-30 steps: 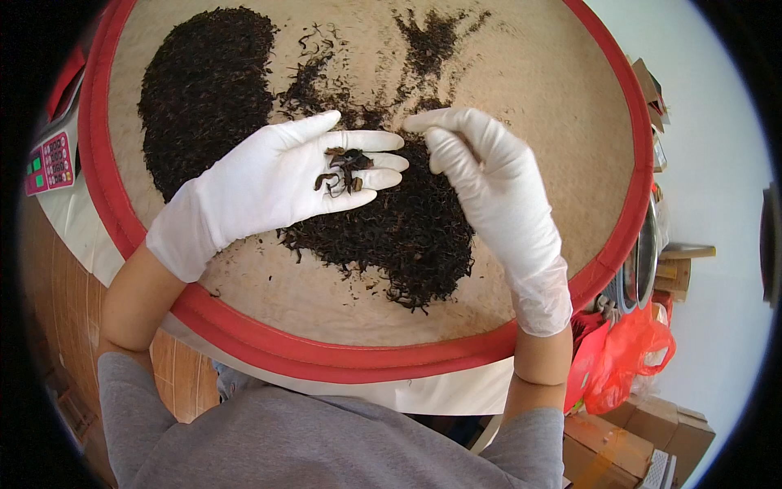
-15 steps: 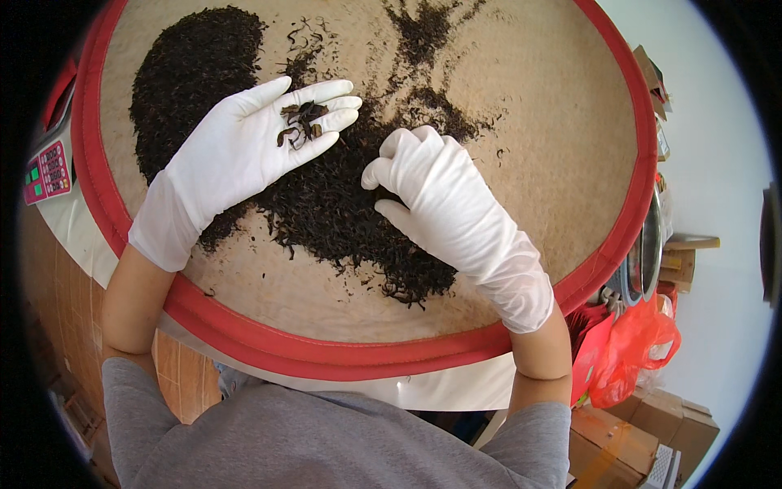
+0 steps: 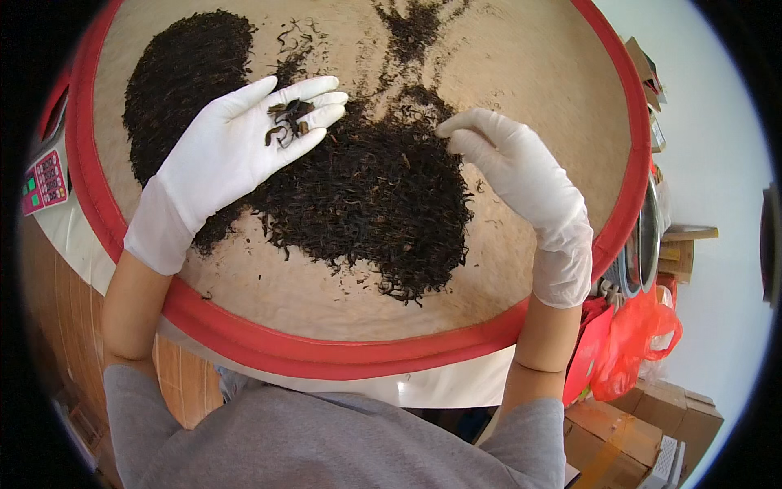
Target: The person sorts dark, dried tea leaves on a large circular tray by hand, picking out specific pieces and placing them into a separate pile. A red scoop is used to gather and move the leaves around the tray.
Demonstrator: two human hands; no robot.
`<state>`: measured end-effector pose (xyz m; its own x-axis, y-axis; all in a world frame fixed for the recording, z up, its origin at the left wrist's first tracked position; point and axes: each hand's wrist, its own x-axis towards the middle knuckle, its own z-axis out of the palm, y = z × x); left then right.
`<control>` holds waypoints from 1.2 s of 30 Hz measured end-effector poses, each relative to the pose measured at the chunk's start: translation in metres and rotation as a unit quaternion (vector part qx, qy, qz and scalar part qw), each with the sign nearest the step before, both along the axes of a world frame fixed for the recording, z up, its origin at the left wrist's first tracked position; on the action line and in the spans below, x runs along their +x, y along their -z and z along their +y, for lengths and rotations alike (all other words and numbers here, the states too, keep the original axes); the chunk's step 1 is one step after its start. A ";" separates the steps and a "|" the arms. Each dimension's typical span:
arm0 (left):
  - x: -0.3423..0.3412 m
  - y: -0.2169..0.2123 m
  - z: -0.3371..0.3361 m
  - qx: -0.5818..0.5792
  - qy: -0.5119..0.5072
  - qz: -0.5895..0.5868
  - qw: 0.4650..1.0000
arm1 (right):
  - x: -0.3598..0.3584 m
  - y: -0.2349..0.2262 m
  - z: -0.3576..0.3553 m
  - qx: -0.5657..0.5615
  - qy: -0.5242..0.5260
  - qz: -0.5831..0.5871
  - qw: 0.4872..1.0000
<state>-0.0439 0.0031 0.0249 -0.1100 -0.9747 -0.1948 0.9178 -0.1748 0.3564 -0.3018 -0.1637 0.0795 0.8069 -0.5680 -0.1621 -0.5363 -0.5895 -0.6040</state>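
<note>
My left hand (image 3: 236, 155), in a white glove, is open with its palm up above the pile. A few dark, curled tea leaves (image 3: 287, 119) lie loose across its fingers. My right hand (image 3: 509, 151), gloved in white too, is over the far right edge of the main heap of dark tea leaves (image 3: 366, 196). Its thumb and forefinger are closed in a pinch; what is between the tips, if anything, I cannot make out. Under both hands lies a large round tan tray (image 3: 326, 306) with a red cloth rim.
Another dark leaf pile (image 3: 183, 73) covers the tray's far left, and a smaller one (image 3: 411, 33) its far side. A pink device with buttons (image 3: 46, 183) stands beyond the left rim. Red plastic bags (image 3: 639, 338) and cardboard boxes (image 3: 619, 436) are at right.
My right hand has moved right and slightly away from me, from over the heap to its edge, uncovering leaves. The left hand has barely shifted and bears the same leaves.
</note>
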 end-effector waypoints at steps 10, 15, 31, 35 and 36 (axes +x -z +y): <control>0.006 -0.009 -0.002 -0.001 -0.030 -0.039 0.999 | 0.014 -0.001 0.011 0.276 0.097 0.027 0.956; 0.017 -0.002 -0.002 -0.015 -0.050 -0.022 0.998 | 0.012 -0.019 0.013 0.252 0.072 -0.083 0.961; 0.022 0.002 -0.005 -0.059 -0.017 -0.001 0.998 | 0.005 -0.027 0.051 -0.135 -0.191 0.123 0.964; 0.009 -0.017 -0.007 -0.052 0.009 -0.037 0.998 | -0.013 -0.001 0.078 -0.208 -0.217 0.095 0.949; 0.008 -0.019 -0.006 -0.056 0.017 -0.030 0.998 | -0.017 0.009 0.080 -0.224 -0.220 0.069 0.947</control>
